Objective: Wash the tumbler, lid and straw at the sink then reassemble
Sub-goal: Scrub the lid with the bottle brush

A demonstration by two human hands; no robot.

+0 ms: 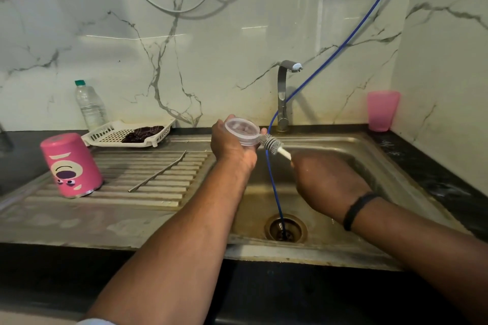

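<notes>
- Pink metal tumbler with a cartoon face [71, 165] stands upside down on the ribbed steel draining board [148, 200], far left and well apart from the hands; mouth down, it looks set there to drain, which suggests its wash is done.
- Behind it, on the black table [18, 166], a clear plastic water bottle with a green cap [89, 105] stands upright beside a white slotted plastic tray [126, 134] holding a dark cloth [142, 133]; neither appears to be in use for this step.
- Thin bent metal straw [158, 171] lies loose across the ribs of the draining board, between the tumbler and the basin, within easy reach. Whether it is washed yet, I cannot tell.
- Left hand [232, 145] holds the clear round plastic lid [241, 130] above the basin's left edge, fingers curled round its rim from behind and below, so its side is open to the brush.
- Small grey bristle brush on a white handle [272, 144] touches the lid's right edge.
- Right hand [324, 179] grips that handle, fingers closed round it, over the steel sink [369, 155] so drips fall in.
- Grey metal tap [284, 95] shows no running water; a blue hose [273, 187] runs down into the drain.
- Pink plastic cup [383, 111] stands in the far right corner.
</notes>
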